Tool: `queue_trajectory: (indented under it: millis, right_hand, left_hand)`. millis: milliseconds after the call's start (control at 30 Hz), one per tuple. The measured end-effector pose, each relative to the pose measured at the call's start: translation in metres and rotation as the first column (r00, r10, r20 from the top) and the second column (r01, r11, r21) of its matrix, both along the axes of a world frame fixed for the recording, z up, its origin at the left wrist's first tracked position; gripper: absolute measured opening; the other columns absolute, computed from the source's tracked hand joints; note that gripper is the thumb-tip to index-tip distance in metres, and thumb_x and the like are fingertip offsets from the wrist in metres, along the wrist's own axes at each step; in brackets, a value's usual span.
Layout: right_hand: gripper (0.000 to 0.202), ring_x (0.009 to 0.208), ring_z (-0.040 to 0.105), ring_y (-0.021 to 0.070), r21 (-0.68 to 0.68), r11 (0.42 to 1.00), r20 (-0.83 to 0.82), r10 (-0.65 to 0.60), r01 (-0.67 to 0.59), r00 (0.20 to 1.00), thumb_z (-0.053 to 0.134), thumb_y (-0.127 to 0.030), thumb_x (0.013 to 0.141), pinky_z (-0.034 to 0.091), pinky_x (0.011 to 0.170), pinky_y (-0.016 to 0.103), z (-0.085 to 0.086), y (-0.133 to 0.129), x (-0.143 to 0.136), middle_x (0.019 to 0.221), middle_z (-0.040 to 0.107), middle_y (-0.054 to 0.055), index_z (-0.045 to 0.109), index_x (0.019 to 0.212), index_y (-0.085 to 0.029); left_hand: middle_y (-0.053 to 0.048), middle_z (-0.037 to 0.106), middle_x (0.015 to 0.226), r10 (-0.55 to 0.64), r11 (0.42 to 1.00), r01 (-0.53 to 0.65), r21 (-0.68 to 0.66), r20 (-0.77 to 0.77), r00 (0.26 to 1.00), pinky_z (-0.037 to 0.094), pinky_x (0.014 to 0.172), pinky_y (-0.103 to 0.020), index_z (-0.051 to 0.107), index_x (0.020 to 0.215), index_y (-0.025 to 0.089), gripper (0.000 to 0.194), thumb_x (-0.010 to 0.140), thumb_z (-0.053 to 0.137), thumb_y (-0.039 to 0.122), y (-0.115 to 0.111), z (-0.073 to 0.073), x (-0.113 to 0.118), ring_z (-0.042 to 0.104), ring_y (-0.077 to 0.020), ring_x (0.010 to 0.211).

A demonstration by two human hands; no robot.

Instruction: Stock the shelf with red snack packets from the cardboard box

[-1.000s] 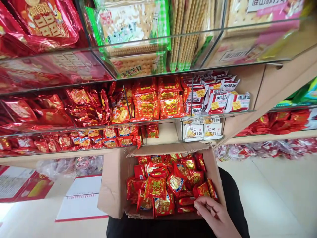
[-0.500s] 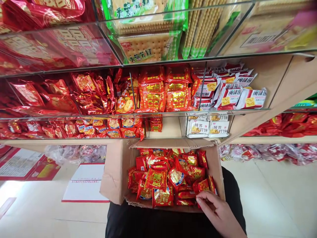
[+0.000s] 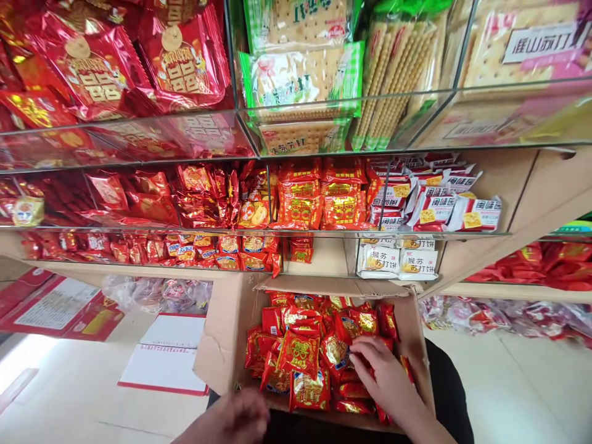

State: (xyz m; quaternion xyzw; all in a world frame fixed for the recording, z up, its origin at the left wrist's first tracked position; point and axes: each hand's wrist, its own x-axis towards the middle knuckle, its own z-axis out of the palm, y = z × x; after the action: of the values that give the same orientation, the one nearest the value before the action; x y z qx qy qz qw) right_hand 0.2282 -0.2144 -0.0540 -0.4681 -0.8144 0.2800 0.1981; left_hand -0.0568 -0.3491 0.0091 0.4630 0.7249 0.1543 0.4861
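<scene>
An open cardboard box (image 3: 221, 336) rests on my lap, filled with small shiny red-and-gold snack packets (image 3: 300, 353). My right hand (image 3: 379, 373) is inside it on the right, its thumb and fingertips drawn together at the edge of a red snack packet (image 3: 335, 351) with a round blue-edged picture. That packet still lies among the others. At the box's near left corner is my left hand (image 3: 243, 414), smeared by motion; its fingers cannot be made out.
Right behind the box is a low shelf compartment (image 3: 326, 256) with a few red packets (image 3: 301, 250) on its left side. White cracker packets (image 3: 379, 259) fill the neighbouring bin. Glass-fronted shelves of biscuits (image 3: 300, 74) rise above. White-and-red cards (image 3: 161, 364) lie on the left floor.
My left hand has come into view at the lower left. My right hand has moved left and farther into the box. The view has tilted up, showing more of the upper shelf.
</scene>
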Motion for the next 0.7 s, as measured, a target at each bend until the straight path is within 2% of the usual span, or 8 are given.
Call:
queue_trajectory:
  millis: [33,67,167,233,333,400,533,700]
  right_hand:
    - [0.027,0.102,0.054,0.0215,0.042,0.999,0.024,-0.031,0.030,0.999,0.042,-0.035,0.085,0.045,0.089,0.036,-0.008,0.002,-0.001,0.109,0.058,0.008,0.058,0.102,-0.021]
    - [0.035,0.110,0.049,0.0237,0.068,0.996,0.054,-0.058,0.054,0.997,0.044,-0.037,0.084,0.043,0.092,0.039,-0.017,0.004,-0.002,0.118,0.053,0.010,0.054,0.113,-0.020]
    - [0.053,0.118,0.042,0.0289,0.077,0.994,0.166,-0.089,0.077,0.982,0.046,-0.043,0.082,0.041,0.094,0.044,-0.039,0.007,-0.003,0.128,0.045,0.014,0.043,0.128,-0.016]
    - [0.053,0.118,0.042,0.0298,0.075,0.995,0.210,-0.083,0.069,0.974,0.043,-0.044,0.083,0.040,0.094,0.046,-0.048,0.006,-0.003,0.127,0.048,0.014,0.044,0.127,-0.014]
    - [0.052,0.117,0.043,0.0283,0.085,0.994,0.220,-0.085,0.067,0.972,0.039,-0.044,0.085,0.039,0.096,0.044,-0.052,0.004,-0.004,0.125,0.050,0.012,0.046,0.126,-0.014]
    - [0.052,0.117,0.043,0.0279,0.081,0.994,0.225,-0.090,0.074,0.970,0.039,-0.044,0.085,0.038,0.096,0.043,-0.052,0.001,-0.005,0.125,0.050,0.012,0.046,0.126,-0.014]
    - [0.055,0.118,0.041,0.0297,0.016,0.998,0.234,-0.068,0.067,0.970,0.043,-0.045,0.083,0.036,0.096,0.045,-0.044,0.002,-0.003,0.126,0.049,0.014,0.046,0.125,-0.011]
    - [0.045,0.102,0.055,0.0210,-0.164,0.982,0.145,-0.074,0.098,0.987,0.031,-0.044,0.088,0.042,0.089,0.033,-0.026,0.039,-0.002,0.108,0.062,0.009,0.059,0.109,-0.016]
  left_hand:
    - [-0.001,0.063,0.087,-0.051,0.998,0.051,0.043,0.000,0.999,0.049,0.077,-0.033,0.061,0.092,0.023,0.024,0.079,0.052,0.040,0.015,-0.006,0.003,0.059,-0.0169,0.082]
    - [-0.003,0.063,0.094,-0.090,0.977,0.105,0.183,-0.088,0.992,0.048,0.083,-0.034,0.060,0.099,0.025,0.026,0.081,0.048,0.039,0.028,-0.014,0.006,0.058,-0.0179,0.089]
    - [-0.008,0.051,0.125,-0.002,0.866,0.178,0.468,-0.353,0.935,0.038,0.098,-0.042,0.045,0.124,0.026,0.044,0.081,0.046,0.037,0.054,-0.049,0.017,0.045,-0.0233,0.117]
    - [-0.008,0.045,0.131,0.041,0.832,0.219,0.510,-0.450,0.892,0.036,0.100,-0.045,0.042,0.127,0.027,0.046,0.082,0.044,0.034,0.058,-0.075,0.024,0.038,-0.0244,0.124]
    - [-0.006,0.039,0.136,0.072,0.834,0.228,0.502,-0.509,0.858,0.033,0.101,-0.047,0.042,0.127,0.027,0.044,0.083,0.043,0.033,0.054,-0.102,0.029,0.030,-0.0245,0.129]
    - [-0.006,0.038,0.137,0.069,0.841,0.226,0.492,-0.511,0.857,0.032,0.102,-0.046,0.042,0.127,0.027,0.044,0.083,0.042,0.033,0.051,-0.109,0.029,0.028,-0.0236,0.129]
    - [-0.006,0.038,0.137,0.052,0.835,0.230,0.500,-0.489,0.871,0.032,0.103,-0.044,0.041,0.126,0.026,0.044,0.083,0.042,0.034,0.051,-0.105,0.026,0.028,-0.0221,0.129]
    - [-0.006,0.038,0.136,0.059,0.835,0.208,0.510,-0.458,0.887,0.032,0.102,-0.047,0.041,0.126,0.027,0.043,0.083,0.041,0.034,0.053,-0.103,0.026,0.029,-0.0235,0.129]
